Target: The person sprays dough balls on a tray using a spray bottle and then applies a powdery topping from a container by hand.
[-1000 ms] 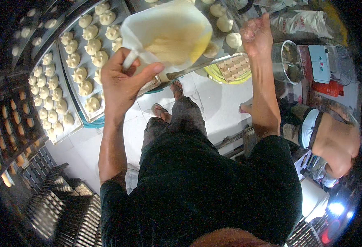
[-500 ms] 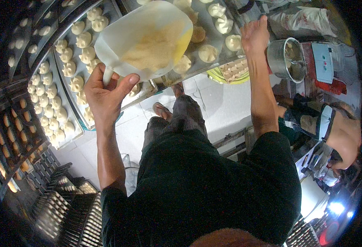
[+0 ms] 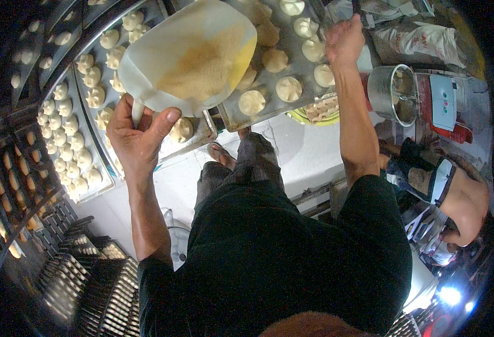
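My left hand (image 3: 137, 132) is closed round the short handle of a white plastic scoop (image 3: 140, 70), its thumb along the near rim. Light brown crumbs or powder (image 3: 202, 64) lie inside it. The scoop is over metal trays with rows of pale dough buns (image 3: 289, 89), hiding some of them. A few buns just right of the scoop carry a tan coating (image 3: 274, 60). My right hand (image 3: 345, 42) is above the right edge of the tray (image 3: 237, 121), fingers curled in; whatever they hold is hidden.
A tray of smaller buns (image 3: 67, 137) lies at the left, beside racks of browned buns (image 3: 19, 174). At the right are a metal pot (image 3: 392, 92), a red device (image 3: 454, 132) and plastic sacks (image 3: 421, 42). A bent-over person (image 3: 460, 194) is beyond. A yellow-green basin (image 3: 314, 118) holds egg trays.
The scoop in my left hand has moved left and slightly down, uncovering more buns to its right. My right hand has shifted slightly up and left, still closed.
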Tool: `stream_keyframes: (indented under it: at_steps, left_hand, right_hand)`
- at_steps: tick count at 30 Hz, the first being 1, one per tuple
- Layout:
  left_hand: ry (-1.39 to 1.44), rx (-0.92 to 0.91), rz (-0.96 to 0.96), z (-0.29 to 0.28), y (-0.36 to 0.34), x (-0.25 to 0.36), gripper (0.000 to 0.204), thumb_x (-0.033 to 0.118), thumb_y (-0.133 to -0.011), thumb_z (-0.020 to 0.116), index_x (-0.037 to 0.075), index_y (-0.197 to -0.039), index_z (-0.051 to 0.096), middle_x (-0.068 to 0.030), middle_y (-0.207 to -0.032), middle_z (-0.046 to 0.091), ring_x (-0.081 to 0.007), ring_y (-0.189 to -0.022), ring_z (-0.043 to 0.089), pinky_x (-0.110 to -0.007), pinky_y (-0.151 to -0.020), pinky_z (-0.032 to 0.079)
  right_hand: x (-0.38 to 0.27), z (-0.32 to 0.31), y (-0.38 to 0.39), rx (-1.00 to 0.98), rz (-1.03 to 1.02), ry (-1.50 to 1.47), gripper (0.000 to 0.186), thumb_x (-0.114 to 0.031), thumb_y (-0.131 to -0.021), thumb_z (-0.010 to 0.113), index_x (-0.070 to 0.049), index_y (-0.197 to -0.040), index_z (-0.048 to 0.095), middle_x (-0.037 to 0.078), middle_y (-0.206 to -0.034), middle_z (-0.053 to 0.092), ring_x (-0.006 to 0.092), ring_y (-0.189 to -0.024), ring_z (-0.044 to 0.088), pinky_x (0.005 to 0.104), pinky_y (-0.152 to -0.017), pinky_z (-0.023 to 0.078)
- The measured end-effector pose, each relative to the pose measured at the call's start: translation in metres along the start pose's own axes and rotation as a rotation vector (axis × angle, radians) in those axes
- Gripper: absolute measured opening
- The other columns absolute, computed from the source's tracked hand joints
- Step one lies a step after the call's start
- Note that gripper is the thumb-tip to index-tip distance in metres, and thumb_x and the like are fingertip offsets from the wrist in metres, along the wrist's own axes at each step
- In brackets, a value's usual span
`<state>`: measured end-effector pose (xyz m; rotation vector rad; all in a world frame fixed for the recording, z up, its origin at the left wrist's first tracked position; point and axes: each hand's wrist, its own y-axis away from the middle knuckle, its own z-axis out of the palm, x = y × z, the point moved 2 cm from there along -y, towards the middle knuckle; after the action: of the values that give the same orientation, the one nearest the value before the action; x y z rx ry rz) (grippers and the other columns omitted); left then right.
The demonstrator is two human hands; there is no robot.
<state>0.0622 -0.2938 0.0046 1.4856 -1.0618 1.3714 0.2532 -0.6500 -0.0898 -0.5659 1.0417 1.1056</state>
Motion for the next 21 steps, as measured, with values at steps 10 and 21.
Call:
stream_keyframes:
  at_steps: [10, 21]
  left_hand:
    - [0.012, 0.044, -0.055, 0.003, -0.015, 0.003, 0.044, 0.016, -0.069, 0.084, -0.003, -0.099, 0.057, -0.0054, -0.080, 0.064, -0.0065, -0.069, 0.058, -0.020, -0.063, 0.047]
    - [0.022, 0.043, -0.079, 0.003, -0.026, 0.006, 0.051, 0.011, -0.068, 0.083, -0.005, -0.108, 0.056, -0.0105, -0.095, 0.066, -0.0151, -0.085, 0.064, -0.027, -0.078, 0.052]
  right_hand:
    - [0.020, 0.022, -0.032, 0.081, 0.017, -0.024, 0.034, -0.033, -0.096, 0.044, -0.012, -0.070, 0.041, 0.001, -0.061, 0.036, 0.0153, -0.051, 0.032, 0.0320, -0.047, 0.030]
    - [0.043, 0.067, -0.078, -0.051, 0.156, -0.303, 0.028, -0.028, -0.092, 0.042, -0.011, -0.070, 0.040, 0.001, -0.061, 0.037, 0.0169, -0.056, 0.037, 0.0343, -0.058, 0.039]
